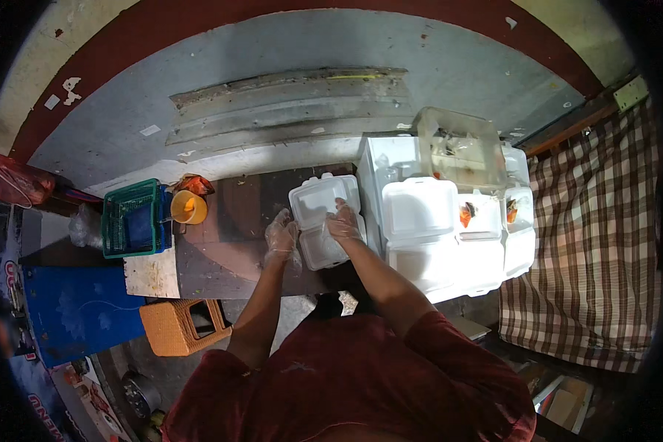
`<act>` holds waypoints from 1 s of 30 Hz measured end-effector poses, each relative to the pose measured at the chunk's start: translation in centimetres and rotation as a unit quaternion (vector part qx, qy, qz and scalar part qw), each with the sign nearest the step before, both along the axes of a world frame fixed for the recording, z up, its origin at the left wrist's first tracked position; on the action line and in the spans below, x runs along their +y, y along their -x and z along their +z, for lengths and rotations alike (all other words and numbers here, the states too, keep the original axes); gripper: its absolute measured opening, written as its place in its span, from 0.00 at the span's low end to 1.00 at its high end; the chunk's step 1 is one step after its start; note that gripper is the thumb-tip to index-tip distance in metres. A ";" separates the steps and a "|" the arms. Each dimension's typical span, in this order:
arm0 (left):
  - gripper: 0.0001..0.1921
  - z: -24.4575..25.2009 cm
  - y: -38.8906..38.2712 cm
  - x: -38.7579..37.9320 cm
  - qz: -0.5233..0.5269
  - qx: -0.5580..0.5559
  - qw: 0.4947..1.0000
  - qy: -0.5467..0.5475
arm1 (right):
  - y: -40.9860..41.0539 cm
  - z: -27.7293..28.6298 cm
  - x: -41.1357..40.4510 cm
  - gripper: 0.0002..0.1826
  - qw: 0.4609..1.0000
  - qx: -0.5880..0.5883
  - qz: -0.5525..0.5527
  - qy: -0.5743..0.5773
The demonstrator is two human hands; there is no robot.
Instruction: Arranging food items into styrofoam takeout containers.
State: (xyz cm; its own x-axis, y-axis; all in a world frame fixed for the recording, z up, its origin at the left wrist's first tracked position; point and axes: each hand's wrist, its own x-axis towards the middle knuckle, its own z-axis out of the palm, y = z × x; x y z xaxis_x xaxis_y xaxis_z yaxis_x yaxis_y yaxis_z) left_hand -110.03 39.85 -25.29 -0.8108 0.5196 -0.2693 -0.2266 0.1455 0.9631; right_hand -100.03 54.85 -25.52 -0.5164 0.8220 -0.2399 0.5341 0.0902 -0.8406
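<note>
An open white foam clamshell box (321,202) lies on the dark table in front of me. My right hand (342,222), in a clear plastic glove, is over the box's right side near the fold; whether it grips anything is unclear. My left hand (282,235), gloved too, is beside the box's left edge, its fingers partly curled and no object visible in it. To the right, more open foam boxes (421,210) stand in stacks. Dark and orange food (467,214) shows in one of them, and similar food lies in another farther right.
A cloudy plastic container (461,143) sits behind the box stacks. Leftward are a yellow cup (189,207), an orange packet (198,184) and a green basket (130,218). An orange stool (179,327) stands below the table's front edge; a checked curtain (585,243) hangs right.
</note>
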 end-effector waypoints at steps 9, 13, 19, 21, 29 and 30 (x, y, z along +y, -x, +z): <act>0.34 -4.7 0.2 -3.2 -0.106 0.121 0.959 0.232 | 0.8 -5.0 0.5 0.19 0.957 -0.260 0.032 -0.121; 0.36 -5.7 -0.4 -3.1 -0.073 0.057 0.994 0.059 | 0.7 -4.2 1.0 0.20 0.944 -0.307 0.113 -0.048; 0.24 -0.1 0.8 -4.1 -0.068 0.055 0.996 0.026 | 1.5 -1.9 0.2 0.18 0.967 -0.233 0.074 -0.073; 0.19 1.5 1.1 -3.9 -0.030 0.053 0.997 -0.045 | 1.6 -1.6 -0.2 0.18 0.974 -0.203 0.055 -0.085; 0.19 12.3 0.6 -5.3 0.014 0.021 0.992 -0.122 | -1.1 10.1 -1.1 0.19 0.979 0.057 0.116 -0.155; 0.21 13.8 0.2 -5.1 -0.009 0.074 0.991 -0.113 | -2.0 11.5 -0.9 0.20 0.966 0.094 0.113 -0.214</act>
